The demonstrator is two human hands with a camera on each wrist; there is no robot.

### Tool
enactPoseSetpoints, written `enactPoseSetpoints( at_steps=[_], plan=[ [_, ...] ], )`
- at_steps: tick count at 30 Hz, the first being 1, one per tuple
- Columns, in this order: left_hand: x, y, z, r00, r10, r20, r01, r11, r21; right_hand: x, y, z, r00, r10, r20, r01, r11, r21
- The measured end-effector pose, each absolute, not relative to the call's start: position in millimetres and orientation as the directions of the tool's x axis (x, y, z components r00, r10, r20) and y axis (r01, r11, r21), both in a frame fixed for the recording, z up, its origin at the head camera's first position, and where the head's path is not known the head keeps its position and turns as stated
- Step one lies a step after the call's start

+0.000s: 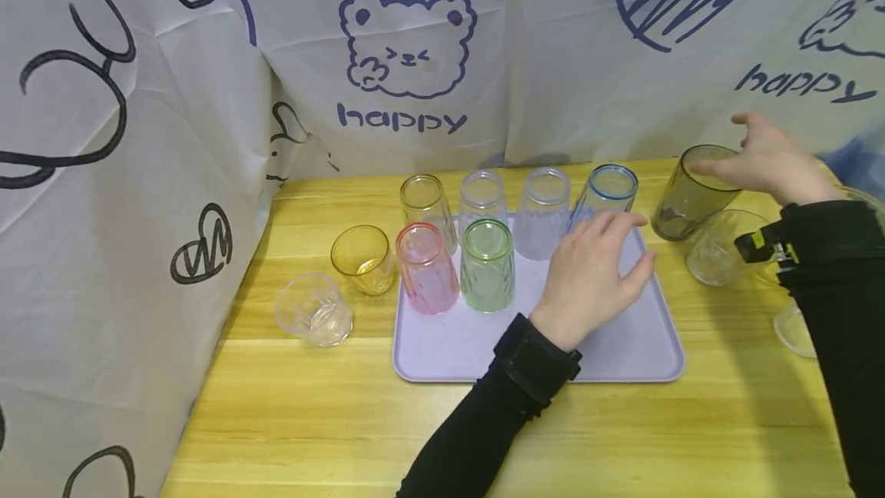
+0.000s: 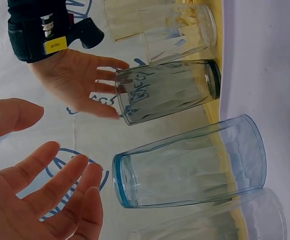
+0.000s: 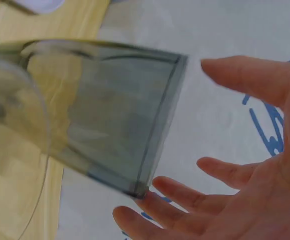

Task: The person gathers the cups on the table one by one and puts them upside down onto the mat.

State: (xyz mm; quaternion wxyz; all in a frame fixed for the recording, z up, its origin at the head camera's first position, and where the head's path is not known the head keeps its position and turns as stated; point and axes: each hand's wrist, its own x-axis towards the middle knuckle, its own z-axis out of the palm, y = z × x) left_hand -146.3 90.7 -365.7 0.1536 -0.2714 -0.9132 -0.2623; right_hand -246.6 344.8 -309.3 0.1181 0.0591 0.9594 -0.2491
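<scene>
My right hand (image 1: 774, 164) is at the rim of an upright smoky grey glass (image 1: 687, 202), which stands on the table just right of the tray. In the right wrist view its fingers and thumb are spread around the mouth of that glass (image 3: 120, 105), uncurled. My left hand (image 1: 591, 275) hovers over the right part of the lilac tray (image 1: 622, 352), fingers loosely bent and nothing in them. Close behind it is an upside-down blue glass (image 2: 189, 165), partly covered by the hand in the head view.
Pink (image 1: 429, 275), green (image 1: 488, 275), two clear (image 1: 542, 214) and one brownish glass (image 1: 423, 202) stand upside down on the tray. An amber glass (image 1: 366, 267) and a clear glass (image 1: 319, 317) sit left of it. More clear glasses (image 1: 722, 252) stand at right, partly behind my right arm.
</scene>
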Motion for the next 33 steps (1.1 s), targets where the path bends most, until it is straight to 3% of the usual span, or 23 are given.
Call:
enactPoseSetpoints(
  at_steps=[4,19,33],
  plan=[
    [-146,91,-366,-0.807,0.417,0.418,0.575,0.715,0.398,-248,340,-306,-0.963,0.029,-0.266,0.160,0.859,-0.486],
    [-146,93,-367,-0.790,0.425,0.441,0.594,0.709,0.380,-254,330,-331,-0.960,0.039,-0.276,0.141,0.923,-0.359],
    [-147,85,-364,-0.801,0.417,0.429,0.582,0.709,0.398,-245,327,-330,-0.978,0.050,-0.204,0.131,0.903,-0.409]
  ],
)
